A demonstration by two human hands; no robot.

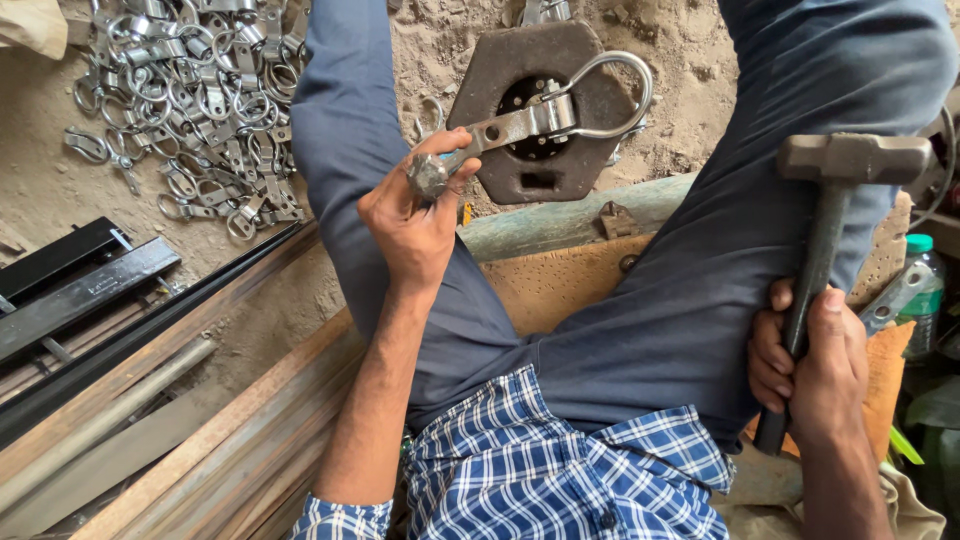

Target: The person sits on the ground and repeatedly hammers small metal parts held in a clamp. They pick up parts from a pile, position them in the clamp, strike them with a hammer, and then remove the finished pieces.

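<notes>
My left hand point(412, 225) grips the round end of a shiny metal clamp piece point(540, 110), a flat strap ending in a bent wire loop. The piece lies across a dark hexagonal iron block point(495, 165) with a round hole in its middle, set in sandy ground. My right hand point(812, 365) is closed around the handle of a steel hammer point(835, 190), whose head is raised near my right knee, apart from the block. My legs in grey-blue trousers spread on either side of the block.
A heap of several similar shiny clamp pieces point(195, 95) lies at the upper left. Long steel bars and angle sections point(130, 400) run along the lower left. A plastic bottle with a green cap point(925, 295) stands at the right edge.
</notes>
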